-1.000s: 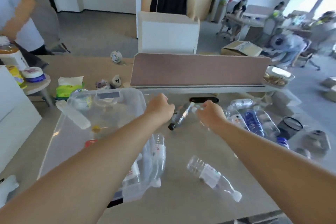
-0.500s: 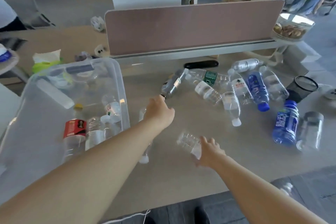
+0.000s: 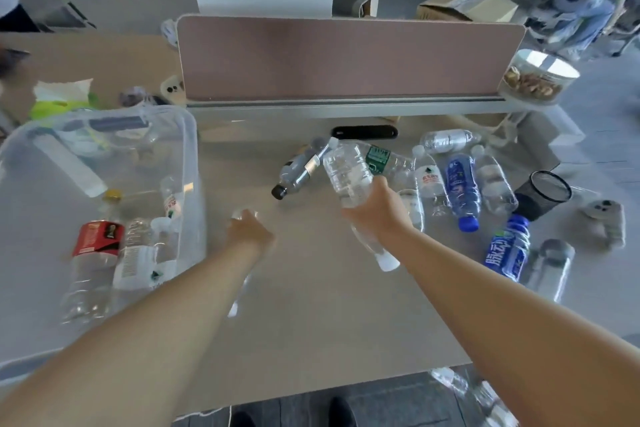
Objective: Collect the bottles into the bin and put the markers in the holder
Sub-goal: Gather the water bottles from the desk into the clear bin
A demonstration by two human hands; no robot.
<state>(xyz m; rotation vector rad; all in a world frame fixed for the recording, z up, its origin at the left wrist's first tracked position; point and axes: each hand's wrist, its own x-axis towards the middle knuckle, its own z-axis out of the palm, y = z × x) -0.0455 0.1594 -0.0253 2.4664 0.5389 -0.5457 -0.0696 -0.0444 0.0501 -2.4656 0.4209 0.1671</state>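
right hand (image 3: pixel 375 208) has its fingers wrapped round a clear bottle (image 3: pixel 349 180), cap end pointing down-frame, bin (image 3: pixel 194 163) off to the left; left hand (image 3: pixel 250 232) nearer it, grip unclear

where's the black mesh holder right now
The black mesh holder lies tipped on its side at the table's right, beside the upright blue bottle and just right of the bottle cluster.

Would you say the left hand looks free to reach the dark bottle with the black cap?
Probably not yet: the left hand seems closed on a clear bottle, though the table between it and the dark bottle lies open.
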